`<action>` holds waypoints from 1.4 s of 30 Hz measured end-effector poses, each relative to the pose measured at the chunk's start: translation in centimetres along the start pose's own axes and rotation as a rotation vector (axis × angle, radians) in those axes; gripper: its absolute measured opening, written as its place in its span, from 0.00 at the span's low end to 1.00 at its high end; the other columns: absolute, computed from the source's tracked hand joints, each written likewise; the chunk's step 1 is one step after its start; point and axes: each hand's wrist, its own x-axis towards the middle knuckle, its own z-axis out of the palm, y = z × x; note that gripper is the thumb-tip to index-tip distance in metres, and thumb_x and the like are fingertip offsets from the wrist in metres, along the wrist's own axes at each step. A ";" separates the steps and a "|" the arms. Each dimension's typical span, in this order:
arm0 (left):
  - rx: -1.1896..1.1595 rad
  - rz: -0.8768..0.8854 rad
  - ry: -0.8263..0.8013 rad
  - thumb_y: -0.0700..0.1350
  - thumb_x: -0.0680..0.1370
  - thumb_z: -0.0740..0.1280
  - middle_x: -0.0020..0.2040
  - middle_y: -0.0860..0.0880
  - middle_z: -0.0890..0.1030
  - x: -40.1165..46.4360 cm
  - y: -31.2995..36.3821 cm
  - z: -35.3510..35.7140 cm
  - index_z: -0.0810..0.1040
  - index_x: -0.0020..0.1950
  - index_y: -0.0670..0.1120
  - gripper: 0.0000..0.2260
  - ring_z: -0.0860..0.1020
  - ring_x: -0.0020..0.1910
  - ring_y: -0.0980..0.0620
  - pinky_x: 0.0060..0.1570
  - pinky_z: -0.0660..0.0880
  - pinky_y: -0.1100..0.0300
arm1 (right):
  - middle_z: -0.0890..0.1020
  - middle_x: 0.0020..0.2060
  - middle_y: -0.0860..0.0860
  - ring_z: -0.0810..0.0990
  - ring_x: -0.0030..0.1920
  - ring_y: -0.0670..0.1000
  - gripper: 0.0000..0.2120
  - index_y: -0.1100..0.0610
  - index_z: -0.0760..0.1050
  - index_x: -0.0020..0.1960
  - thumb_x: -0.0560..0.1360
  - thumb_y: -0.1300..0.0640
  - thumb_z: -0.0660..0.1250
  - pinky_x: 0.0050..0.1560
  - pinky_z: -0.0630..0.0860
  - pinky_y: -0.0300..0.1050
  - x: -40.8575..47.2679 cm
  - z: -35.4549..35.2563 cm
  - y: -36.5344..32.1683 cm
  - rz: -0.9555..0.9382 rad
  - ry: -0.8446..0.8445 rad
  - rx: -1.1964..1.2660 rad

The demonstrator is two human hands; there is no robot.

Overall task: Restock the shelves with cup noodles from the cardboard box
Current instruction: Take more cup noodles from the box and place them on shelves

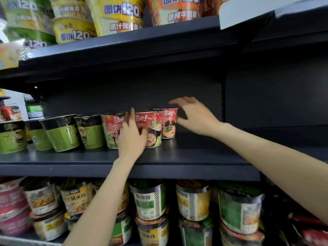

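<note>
Three red cup noodles stand in a row on the dark middle shelf [195, 155]: the left one [111, 132], the middle one [154, 125] and the right one [169, 124], set slightly further back. My left hand [132, 139] lies against the fronts of the left and middle cups, fingers straight up between them and thumb touching the middle cup. My right hand [193, 116] hovers with spread fingers just right of the right cup, its thumb close to the cup's side. The cardboard box is out of view.
Green and black cups [62, 134] fill the shelf left of the red ones. Right of the red cups the shelf board is bare. Large yellow and orange bowls [117, 15] sit on the shelf above, and stacked cups [150, 201] on the shelf below.
</note>
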 end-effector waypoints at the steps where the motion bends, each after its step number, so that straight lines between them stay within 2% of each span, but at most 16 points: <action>1: -0.053 0.030 0.041 0.49 0.79 0.62 0.74 0.44 0.61 -1.0 -0.1 -0.3 0.54 0.76 0.49 0.29 0.68 0.68 0.44 0.61 0.68 0.51 | 0.73 0.66 0.51 0.67 0.67 0.54 0.23 0.50 0.65 0.70 0.76 0.54 0.64 0.65 0.66 0.52 -1.5 -0.7 -0.7 -0.014 0.031 0.007; 4: -0.250 0.156 0.124 0.45 0.78 0.63 0.65 0.51 0.71 -4.5 0.7 -1.4 0.66 0.71 0.49 0.21 0.70 0.64 0.52 0.58 0.67 0.61 | 0.78 0.58 0.49 0.73 0.61 0.51 0.19 0.51 0.69 0.68 0.77 0.54 0.63 0.59 0.71 0.48 -6.4 -2.2 -2.7 -0.031 0.124 0.036; 7: -0.498 0.284 0.117 0.43 0.79 0.62 0.56 0.54 0.78 -8.8 2.7 -2.4 0.73 0.63 0.49 0.13 0.76 0.57 0.54 0.58 0.73 0.56 | 0.80 0.54 0.48 0.77 0.57 0.50 0.15 0.53 0.74 0.63 0.77 0.56 0.62 0.55 0.75 0.51 -12.1 -2.7 -4.2 -0.009 0.255 0.089; 8: -0.556 0.321 0.103 0.44 0.80 0.62 0.53 0.52 0.80 -10.7 3.4 -2.6 0.74 0.61 0.49 0.11 0.77 0.54 0.53 0.56 0.74 0.54 | 0.81 0.53 0.49 0.78 0.56 0.51 0.14 0.55 0.75 0.61 0.77 0.57 0.62 0.54 0.76 0.51 -14.2 -2.8 -4.4 0.000 0.309 0.102; 10: -0.652 0.373 0.045 0.45 0.80 0.59 0.46 0.50 0.81 -14.9 5.0 -2.6 0.75 0.58 0.48 0.09 0.79 0.48 0.54 0.51 0.74 0.59 | 0.82 0.51 0.50 0.79 0.54 0.51 0.12 0.57 0.77 0.59 0.77 0.58 0.62 0.53 0.77 0.49 -19.1 -2.7 -4.7 0.018 0.385 0.102; 12: -0.754 0.403 -0.053 0.46 0.80 0.58 0.40 0.52 0.79 -19.4 6.6 -2.5 0.76 0.54 0.50 0.08 0.78 0.40 0.55 0.45 0.72 0.62 | 0.82 0.50 0.52 0.79 0.52 0.52 0.10 0.60 0.79 0.56 0.77 0.61 0.63 0.52 0.76 0.46 -24.5 -2.7 -4.7 0.044 0.396 0.087; 16: -0.868 0.400 -0.364 0.50 0.80 0.58 0.35 0.61 0.76 -29.1 9.6 -0.3 0.78 0.52 0.49 0.11 0.75 0.31 0.59 0.34 0.70 0.65 | 0.81 0.45 0.54 0.77 0.49 0.53 0.08 0.63 0.79 0.53 0.76 0.64 0.64 0.50 0.74 0.43 -37.0 -3.6 -3.8 0.160 0.231 0.047; 19: -0.767 0.383 -0.662 0.50 0.79 0.60 0.31 0.54 0.77 -36.5 11.7 2.7 0.79 0.52 0.49 0.10 0.75 0.29 0.56 0.30 0.70 0.62 | 0.80 0.45 0.54 0.76 0.48 0.52 0.07 0.62 0.80 0.51 0.76 0.64 0.64 0.49 0.74 0.41 -47.3 -4.7 -2.5 0.324 0.052 0.035; 21: -0.629 0.416 -0.891 0.51 0.77 0.62 0.33 0.54 0.78 -41.6 13.4 4.9 0.79 0.53 0.52 0.09 0.75 0.32 0.56 0.33 0.71 0.61 | 0.80 0.46 0.53 0.76 0.47 0.52 0.07 0.60 0.80 0.50 0.76 0.62 0.64 0.46 0.75 0.41 -54.5 -5.8 -1.6 0.457 -0.085 0.028; 24: -0.414 0.485 -1.207 0.52 0.76 0.64 0.37 0.62 0.77 -49.3 16.3 8.4 0.77 0.55 0.58 0.09 0.74 0.37 0.63 0.36 0.69 0.66 | 0.81 0.45 0.50 0.78 0.45 0.52 0.07 0.57 0.80 0.50 0.73 0.60 0.66 0.42 0.76 0.44 -65.3 -7.7 -0.5 0.679 -0.275 -0.002; 26: -0.344 0.512 -1.401 0.51 0.77 0.65 0.43 0.63 0.77 -54.6 18.3 10.7 0.76 0.58 0.57 0.11 0.73 0.40 0.64 0.41 0.71 0.63 | 0.82 0.44 0.52 0.80 0.41 0.55 0.09 0.56 0.81 0.49 0.70 0.60 0.66 0.38 0.77 0.44 -72.3 -9.1 0.3 0.842 -0.375 -0.016; 29: -0.278 0.455 -1.618 0.51 0.76 0.65 0.50 0.57 0.81 -62.5 21.6 14.4 0.77 0.60 0.52 0.13 0.78 0.49 0.56 0.49 0.72 0.61 | 0.82 0.50 0.55 0.81 0.47 0.60 0.13 0.56 0.80 0.55 0.72 0.58 0.65 0.43 0.79 0.51 -82.0 -11.6 2.4 1.147 -0.521 0.012; 32: -0.231 0.305 -1.666 0.46 0.74 0.67 0.49 0.53 0.82 -67.5 23.7 16.4 0.78 0.58 0.50 0.13 0.79 0.50 0.53 0.52 0.74 0.56 | 0.80 0.54 0.55 0.78 0.55 0.59 0.14 0.55 0.77 0.59 0.74 0.59 0.64 0.50 0.76 0.52 -87.9 -13.1 3.7 1.342 -0.630 0.034; 35: -0.191 0.164 -1.642 0.45 0.72 0.70 0.47 0.54 0.81 -72.6 26.3 19.5 0.78 0.56 0.50 0.14 0.80 0.48 0.52 0.50 0.76 0.52 | 0.77 0.57 0.53 0.75 0.59 0.57 0.16 0.53 0.74 0.63 0.74 0.58 0.64 0.54 0.75 0.50 -93.4 -14.0 6.0 1.432 -0.752 0.050; 38: -0.157 0.063 -1.606 0.45 0.71 0.72 0.47 0.55 0.80 -76.8 28.4 23.4 0.78 0.57 0.50 0.15 0.79 0.49 0.53 0.50 0.76 0.53 | 0.74 0.61 0.52 0.72 0.63 0.55 0.18 0.52 0.71 0.65 0.76 0.56 0.63 0.58 0.73 0.49 -97.4 -12.9 9.2 1.446 -0.810 0.038; 42: -0.100 0.079 -1.606 0.47 0.73 0.70 0.53 0.54 0.80 -83.6 29.9 29.6 0.76 0.60 0.50 0.16 0.77 0.54 0.53 0.51 0.74 0.56 | 0.73 0.63 0.52 0.70 0.63 0.56 0.20 0.54 0.70 0.66 0.74 0.58 0.66 0.59 0.71 0.48 -102.2 -8.6 14.1 1.400 -0.841 0.051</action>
